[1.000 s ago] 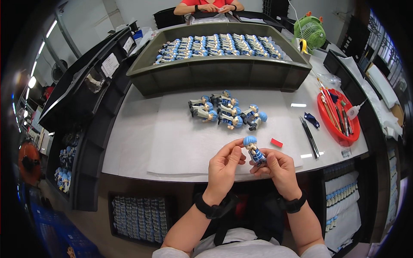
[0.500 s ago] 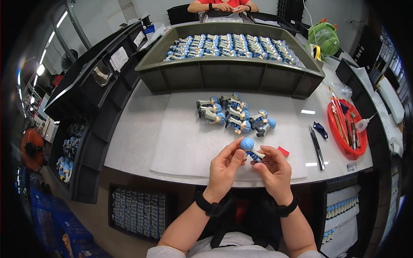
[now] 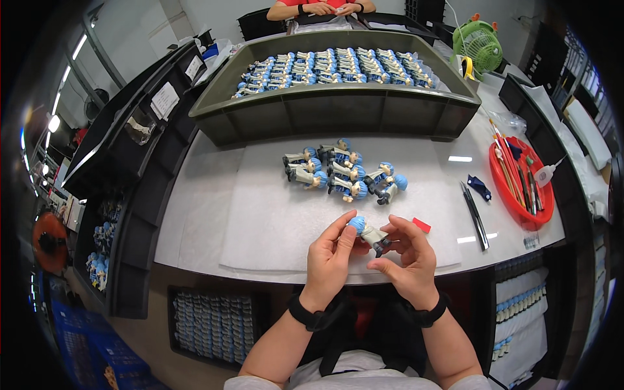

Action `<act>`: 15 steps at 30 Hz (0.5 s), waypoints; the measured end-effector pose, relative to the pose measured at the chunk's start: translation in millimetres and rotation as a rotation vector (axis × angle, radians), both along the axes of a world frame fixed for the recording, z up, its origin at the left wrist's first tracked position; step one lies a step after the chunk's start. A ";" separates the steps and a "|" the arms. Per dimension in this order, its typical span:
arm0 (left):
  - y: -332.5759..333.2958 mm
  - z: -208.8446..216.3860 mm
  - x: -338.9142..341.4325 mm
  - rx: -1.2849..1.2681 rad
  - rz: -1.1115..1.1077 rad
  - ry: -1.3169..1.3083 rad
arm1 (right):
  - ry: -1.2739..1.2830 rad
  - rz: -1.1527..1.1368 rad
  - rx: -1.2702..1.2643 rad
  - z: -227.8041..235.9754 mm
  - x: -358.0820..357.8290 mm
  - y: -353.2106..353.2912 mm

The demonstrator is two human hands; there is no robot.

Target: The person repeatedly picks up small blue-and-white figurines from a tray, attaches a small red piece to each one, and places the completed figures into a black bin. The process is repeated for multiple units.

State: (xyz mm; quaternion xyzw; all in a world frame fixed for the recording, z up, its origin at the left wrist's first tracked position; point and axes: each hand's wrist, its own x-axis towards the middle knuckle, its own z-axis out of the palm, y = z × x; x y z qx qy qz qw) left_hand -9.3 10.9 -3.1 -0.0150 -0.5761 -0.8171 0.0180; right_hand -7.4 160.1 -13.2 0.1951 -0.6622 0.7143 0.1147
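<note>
A small figurine (image 3: 372, 235) with a ribbed blue head, a cream coat and dark boots is tilted over the front of the white work mat. My left hand (image 3: 330, 257) grips it at the head, between thumb and fingers. Around the boots curves my right hand (image 3: 413, 263), its thumb standing apart from the fingers; whether a fingertip touches the boots is hard to see. Just beyond my hands, a loose group of similar figurines (image 3: 348, 172) lies on the mat. A small red block (image 3: 421, 225) rests beside my right fingers.
A large dark tray (image 3: 338, 117) with rows of figurines stands at the back. To the right are a pen-like tool (image 3: 475, 216) and a red basket (image 3: 493, 175) of brushes. Black bins (image 3: 140, 221) line the left side. Across the tray sits a person in red (image 3: 283, 12).
The figurine has turned, so its cream coat now faces up and its boots point toward my right hand. My right thumb has moved off it. The whole view has shifted slightly.
</note>
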 end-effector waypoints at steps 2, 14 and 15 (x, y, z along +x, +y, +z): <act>0.8 1.3 -0.2 -0.029 -0.001 -0.004 | -0.006 0.001 0.003 0.3 0.0 0.9; -6.2 2.4 2.2 -0.051 -0.027 -0.058 | -0.037 0.053 -0.037 2.6 2.7 -3.7; -4.1 2.6 1.5 -0.069 -0.007 -0.037 | -0.038 0.046 -0.047 4.0 3.3 -1.9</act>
